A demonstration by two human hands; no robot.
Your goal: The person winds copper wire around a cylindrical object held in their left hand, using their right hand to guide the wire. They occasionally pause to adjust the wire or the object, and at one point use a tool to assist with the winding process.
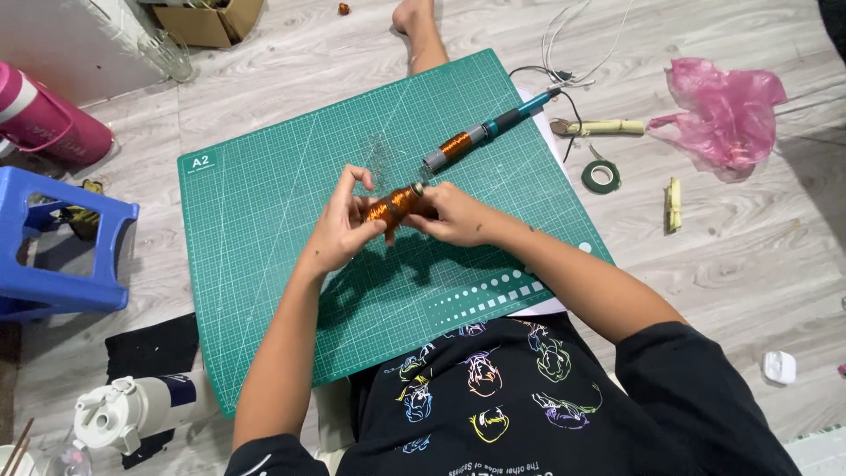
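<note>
Item: spool of copper wire [394, 204], held just above the middle of the green cutting mat [264, 211], which lay on the wooden floor.

Left hand [339, 225]: fingers curled closed around the spool's near end, thumb and forefinger raised in a pinch above it.

Right hand [449, 214]: fingers closed on the spool's far end.

On the mat's upper right part: a pen-shaped tool [490, 130] with a second copper winding, lying slantwise, cable trailing off the mat's edge.

Mat's upper left corner: a small white printed label.

Right of the mat: green tape roll [601, 175], pink plastic bag [724, 110], two pale sticks.

Left of the mat: blue plastic stool [62, 247], pink bottle [48, 123].

Beyond the mat's top edge: cardboard box [211, 19].

Below the mat's lower left corner: white bottle [132, 410].
</note>
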